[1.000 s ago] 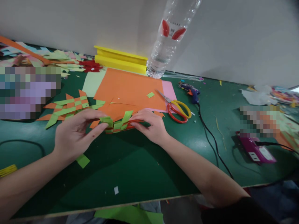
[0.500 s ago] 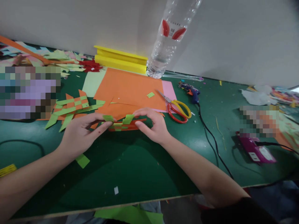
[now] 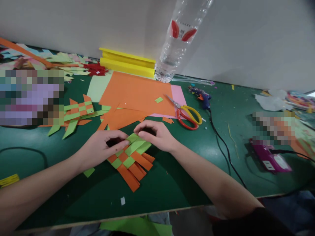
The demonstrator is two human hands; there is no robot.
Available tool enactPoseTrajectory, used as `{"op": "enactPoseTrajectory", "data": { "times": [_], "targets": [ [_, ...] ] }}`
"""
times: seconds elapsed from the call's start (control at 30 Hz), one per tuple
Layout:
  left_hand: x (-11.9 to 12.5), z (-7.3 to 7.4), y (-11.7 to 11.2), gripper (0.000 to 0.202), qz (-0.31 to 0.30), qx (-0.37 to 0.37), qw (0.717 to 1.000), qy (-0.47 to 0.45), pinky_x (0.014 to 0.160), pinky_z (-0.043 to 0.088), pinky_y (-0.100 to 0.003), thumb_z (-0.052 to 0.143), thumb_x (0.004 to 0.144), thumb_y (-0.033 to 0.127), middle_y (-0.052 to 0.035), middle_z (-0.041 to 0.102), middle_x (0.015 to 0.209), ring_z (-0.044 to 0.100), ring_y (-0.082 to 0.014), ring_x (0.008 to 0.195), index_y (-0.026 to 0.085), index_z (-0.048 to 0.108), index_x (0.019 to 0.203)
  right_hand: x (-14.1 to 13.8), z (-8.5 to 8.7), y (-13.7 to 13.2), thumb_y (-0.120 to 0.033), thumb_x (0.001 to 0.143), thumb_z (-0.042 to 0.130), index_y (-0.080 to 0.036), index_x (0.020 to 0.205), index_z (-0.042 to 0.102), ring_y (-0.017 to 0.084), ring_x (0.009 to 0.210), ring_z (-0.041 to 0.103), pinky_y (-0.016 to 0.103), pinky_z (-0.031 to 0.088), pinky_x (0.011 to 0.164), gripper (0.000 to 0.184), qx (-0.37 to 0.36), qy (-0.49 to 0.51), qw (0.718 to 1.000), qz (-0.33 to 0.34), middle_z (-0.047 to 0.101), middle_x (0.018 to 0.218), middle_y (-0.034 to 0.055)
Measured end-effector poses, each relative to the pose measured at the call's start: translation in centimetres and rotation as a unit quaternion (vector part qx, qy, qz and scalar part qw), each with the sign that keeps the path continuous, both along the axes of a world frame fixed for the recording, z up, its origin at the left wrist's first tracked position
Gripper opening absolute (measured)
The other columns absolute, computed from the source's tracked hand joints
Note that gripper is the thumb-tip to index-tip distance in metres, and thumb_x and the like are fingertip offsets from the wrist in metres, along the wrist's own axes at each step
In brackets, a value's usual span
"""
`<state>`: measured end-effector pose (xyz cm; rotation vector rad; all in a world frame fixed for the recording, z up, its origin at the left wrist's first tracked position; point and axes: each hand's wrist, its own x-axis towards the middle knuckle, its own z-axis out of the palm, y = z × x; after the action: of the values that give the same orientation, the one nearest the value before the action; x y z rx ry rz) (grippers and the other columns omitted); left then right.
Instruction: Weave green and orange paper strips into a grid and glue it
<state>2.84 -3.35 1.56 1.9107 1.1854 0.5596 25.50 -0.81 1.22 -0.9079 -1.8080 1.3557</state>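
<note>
A woven mat of green and orange paper strips (image 3: pixel 130 161) lies on the green table (image 3: pixel 157 183) in front of me. My left hand (image 3: pixel 102 149) pinches its upper left edge with curled fingers. My right hand (image 3: pixel 156 135) grips its upper right edge, fingers bent over the green strips. Orange strip ends stick out toward me from the weave. A second woven piece (image 3: pixel 75 113) lies farther left on the table.
Orange paper sheets (image 3: pixel 134 93) and a pink sheet lie behind the hands. Scissors with yellow and red handles (image 3: pixel 187 114) lie to the right, near a glue gun (image 3: pixel 202 98) with a black cable. A clear bottle (image 3: pixel 176 42) and yellow folded card (image 3: pixel 126 63) stand by the wall. Paper scraps pile at the left.
Both hands turned the woven piece from edge-on to flat and brought it down toward me, onto the table. The orange strips now point toward the table's front edge.
</note>
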Motion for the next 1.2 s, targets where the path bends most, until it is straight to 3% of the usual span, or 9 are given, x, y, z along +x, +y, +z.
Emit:
{"op": "enactPoseTrajectory", "data": {
  "times": [0.13, 0.37, 0.53, 0.87, 1.0, 1.2],
  "targets": [
    [0.1, -0.4, 0.1, 0.030, -0.010, 0.025, 1.000, 0.013, 0.052, 0.040, -0.022, 0.053, 0.089, 0.045, 0.0018, 0.067, 0.067, 0.055, -0.0120, 0.056, 0.021, 0.069, 0.082, 0.0, 0.4, -0.1, -0.035, 0.079, 0.072, -0.018, 0.086, 0.068, 0.013, 0.079, 0.063, 0.026, 0.050, 0.075, 0.019, -0.003, -0.025, 0.998, 0.051, 0.070, 0.086, 0.0019],
    [0.2, -0.6, 0.2, 0.031, -0.007, 0.023, 1.000, 0.021, 0.051, 0.042, -0.023, 0.053, 0.089, 0.048, 0.0011, 0.068, 0.067, 0.058, -0.0137, 0.056, 0.021, 0.069, 0.085, -0.1, -0.3, 0.1, -0.035, 0.077, 0.074, -0.017, 0.083, 0.069, 0.011, 0.072, 0.059, 0.025, 0.047, 0.069, 0.020, -0.009, -0.020, 0.999, 0.043, 0.067, 0.081, 0.0010],
    [0.3, -0.2, 0.3, 0.034, 0.041, -0.009, 0.997, -0.068, 0.071, 0.056, -0.026, 0.056, 0.087, 0.047, -0.0039, 0.073, 0.099, 0.069, -0.0183, 0.084, 0.022, 0.062, 0.110, -0.1, -0.8, 0.5, -0.041, 0.083, 0.066, -0.017, 0.082, 0.066, 0.008, 0.061, 0.053, 0.023, 0.043, 0.059, 0.024, -0.069, 0.013, 0.997, -0.007, 0.062, 0.072, -0.0008],
    [0.0, 0.4, 0.3, 0.030, 0.021, 0.004, 0.999, -0.046, 0.071, 0.057, -0.025, 0.052, 0.090, 0.045, -0.0008, 0.076, 0.098, 0.071, -0.0173, 0.079, 0.026, 0.070, 0.105, 0.1, -0.3, 0.6, -0.044, 0.084, 0.063, -0.018, 0.080, 0.063, 0.006, 0.050, 0.037, 0.022, 0.029, 0.048, 0.027, -0.092, -0.013, 0.995, -0.034, 0.051, 0.059, -0.0049],
    [0.2, 1.0, -0.1, 0.031, 0.028, -0.006, 0.999, -0.036, 0.079, 0.056, -0.027, 0.051, 0.089, 0.044, -0.0003, 0.076, 0.103, 0.070, -0.0182, 0.086, 0.026, 0.071, 0.105, 0.1, -0.4, 0.7, -0.045, 0.084, 0.063, -0.018, 0.079, 0.063, 0.007, 0.051, 0.039, 0.023, 0.031, 0.050, 0.028, -0.088, -0.019, 0.995, -0.039, 0.052, 0.060, -0.0043],
    [0.4, 1.3, -0.3, 0.034, 0.031, -0.023, 0.999, -0.013, 0.078, 0.056, -0.028, 0.051, 0.090, 0.045, -0.0013, 0.075, 0.106, 0.070, -0.0205, 0.092, 0.026, 0.071, 0.109, 0.1, -0.3, 0.7, -0.045, 0.084, 0.062, -0.018, 0.079, 0.062, 0.007, 0.052, 0.038, 0.023, 0.030, 0.050, 0.028, -0.080, -0.025, 0.996, -0.038, 0.049, 0.060, -0.0048]
  ]
}}
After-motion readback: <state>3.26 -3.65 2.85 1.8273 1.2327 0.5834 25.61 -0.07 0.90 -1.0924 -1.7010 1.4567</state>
